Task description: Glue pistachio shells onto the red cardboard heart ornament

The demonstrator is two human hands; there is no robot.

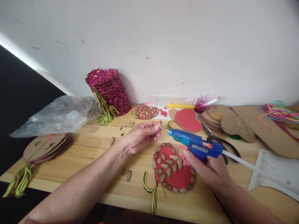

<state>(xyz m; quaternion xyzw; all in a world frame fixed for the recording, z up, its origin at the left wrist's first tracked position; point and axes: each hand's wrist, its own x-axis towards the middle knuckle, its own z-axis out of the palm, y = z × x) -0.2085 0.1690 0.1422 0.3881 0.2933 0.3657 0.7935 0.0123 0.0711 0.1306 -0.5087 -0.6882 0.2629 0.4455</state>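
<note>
My right hand [207, 168] is wrapped round a blue glue gun [184, 138], which has a white glue stick [243, 165] coming out of its back. The nozzle points left at the fingertips of my left hand [146, 133]. Those fingers pinch a small brown piece that looks like a peanut [160, 123], mostly hidden by them. Below both hands lies a red heart-shaped cardboard piece [183, 176] with unshelled peanuts along its edge and across its upper left. It has a pink loop and green and black yarn tassels [153, 186].
Loose peanuts [129, 175] lie left of the heart. Further left are tasselled cardboard discs [44, 147] and a plastic bag [63, 112]. Behind stand a purple decorated stack [112, 93] and a peanut-covered piece [147, 112]. Black scissors [224, 141], cardboard shapes [238, 126] and coloured cords [280, 113] are at right.
</note>
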